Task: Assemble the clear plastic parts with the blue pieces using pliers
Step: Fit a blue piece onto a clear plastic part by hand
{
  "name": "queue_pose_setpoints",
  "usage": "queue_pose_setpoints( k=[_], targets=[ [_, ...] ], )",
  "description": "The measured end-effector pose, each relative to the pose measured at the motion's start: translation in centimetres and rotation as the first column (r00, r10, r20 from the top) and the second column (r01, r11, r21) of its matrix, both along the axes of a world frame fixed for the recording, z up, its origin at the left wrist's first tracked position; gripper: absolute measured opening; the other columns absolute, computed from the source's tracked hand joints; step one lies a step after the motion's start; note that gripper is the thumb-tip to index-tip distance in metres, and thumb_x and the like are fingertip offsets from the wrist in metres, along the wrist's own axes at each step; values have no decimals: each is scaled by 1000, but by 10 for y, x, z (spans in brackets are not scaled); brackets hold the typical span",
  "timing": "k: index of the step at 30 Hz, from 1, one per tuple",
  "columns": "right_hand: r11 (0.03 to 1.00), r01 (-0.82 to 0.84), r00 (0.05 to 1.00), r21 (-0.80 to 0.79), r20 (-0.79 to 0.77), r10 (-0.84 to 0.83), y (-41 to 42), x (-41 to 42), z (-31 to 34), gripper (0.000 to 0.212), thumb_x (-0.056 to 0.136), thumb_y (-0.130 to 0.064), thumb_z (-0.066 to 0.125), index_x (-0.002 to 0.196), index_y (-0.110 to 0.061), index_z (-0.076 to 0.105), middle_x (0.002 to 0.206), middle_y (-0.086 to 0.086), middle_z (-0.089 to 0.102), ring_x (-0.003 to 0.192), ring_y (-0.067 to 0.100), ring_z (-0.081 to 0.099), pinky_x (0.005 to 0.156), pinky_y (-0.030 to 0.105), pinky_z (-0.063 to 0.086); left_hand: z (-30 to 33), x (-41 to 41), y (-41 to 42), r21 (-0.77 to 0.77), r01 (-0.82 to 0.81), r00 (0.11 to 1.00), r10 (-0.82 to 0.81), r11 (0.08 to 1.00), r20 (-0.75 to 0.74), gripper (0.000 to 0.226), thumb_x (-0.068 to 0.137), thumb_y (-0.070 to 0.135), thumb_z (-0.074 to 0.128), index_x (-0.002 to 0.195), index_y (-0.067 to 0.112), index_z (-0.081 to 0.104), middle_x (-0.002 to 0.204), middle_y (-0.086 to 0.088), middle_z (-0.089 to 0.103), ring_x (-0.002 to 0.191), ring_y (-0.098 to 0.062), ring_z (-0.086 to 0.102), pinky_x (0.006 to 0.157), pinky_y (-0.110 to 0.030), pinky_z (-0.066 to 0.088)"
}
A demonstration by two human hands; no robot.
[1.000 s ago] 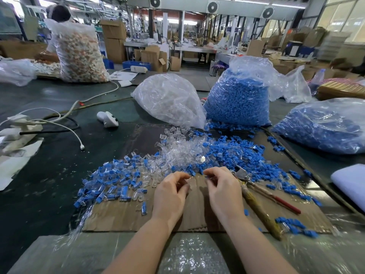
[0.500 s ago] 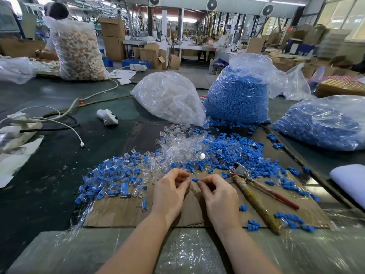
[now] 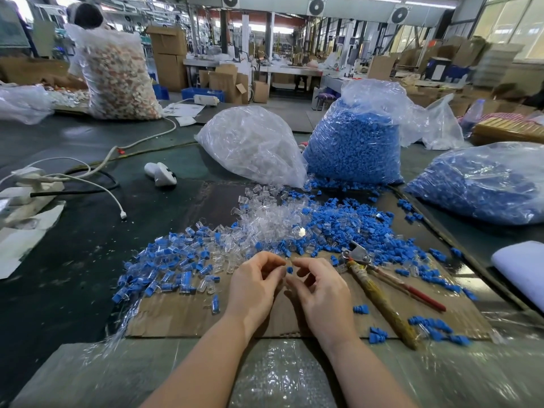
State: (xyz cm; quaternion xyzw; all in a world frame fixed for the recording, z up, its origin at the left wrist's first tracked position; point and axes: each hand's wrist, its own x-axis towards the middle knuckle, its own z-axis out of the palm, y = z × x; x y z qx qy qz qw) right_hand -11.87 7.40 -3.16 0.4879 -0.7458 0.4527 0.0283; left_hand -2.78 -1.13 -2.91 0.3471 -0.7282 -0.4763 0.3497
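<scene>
Both hands meet over the cardboard sheet (image 3: 182, 316) at the middle of the view. Left hand (image 3: 253, 285) has fingers curled, tips drawn together as if pinching a clear part, though none can be made out against the skin. Right hand (image 3: 319, 290) is curled too, and a small blue piece (image 3: 290, 270) sits between the two sets of fingertips; which hand actually holds it I cannot tell.

Judging by look, the blue piece is light, hard moulded plastic, small enough to slip from a pinch, so it is best taken by its sides. The clear parts (image 3: 265, 219), heaped at twelve o'clock from the hands, seem thin-walled and stiff, likely to crack under hard squeezing.

Pliers (image 3: 382, 293) lie untouched at three o'clock, their head towards the loose blue pieces (image 3: 347, 225). Finished assemblies (image 3: 173, 269) appear to be spread at nine o'clock. Beyond, on the tabletop (image 3: 73, 245), stand a bag of clear parts (image 3: 250, 145) and a bag of blue pieces (image 3: 353, 142); another blue bag (image 3: 482, 184) at two o'clock is cut off by the frame edge.
</scene>
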Motion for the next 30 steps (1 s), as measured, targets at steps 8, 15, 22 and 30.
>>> queue_pose_setpoints(
  k=[8, 15, 22, 30],
  targets=[
    [998, -58, 998, -29, -7, 58, 2, 1, 2, 24, 80, -12, 72, 102, -22, 71, 92, -13, 61, 88, 8, 59, 81, 30, 51, 1, 1, 0, -43, 10, 999, -8, 999, 52, 14, 86, 11, 63, 85, 24, 66, 76, 9, 67, 71, 0, 62, 67, -12, 50],
    [998, -45, 998, -42, -33, 44, 2, 2, 2, 20, 81, -14, 71, 100, -21, 71, 91, -15, 61, 87, 6, 59, 80, 28, 52, 2, 2, 1, -62, 17, 998, -13, 998, 65, 8, 85, 13, 64, 87, 20, 67, 77, 8, 67, 74, -3, 63, 72, -18, 53],
    [999, -37, 998, 38, -39, 39, 3, -1, 4, 21, 84, -14, 68, 104, -18, 69, 96, -11, 62, 92, 7, 57, 85, 28, 49, 3, 1, 1, -64, 18, 998, -14, 998, 66, 9, 82, 11, 69, 83, 20, 65, 76, 6, 67, 71, -4, 63, 69, -15, 51],
    [884, 372, 924, 282, -199, -325, 27, -41, 22, 35, 93, -36, 52, 125, -23, 52, 120, -5, 54, 112, 10, 49, 102, 33, 36, 2, 1, 1, -50, 15, 999, -13, 999, 53, 15, 82, 10, 68, 78, 23, 62, 75, 6, 65, 72, -4, 60, 65, -10, 46]
  ],
)
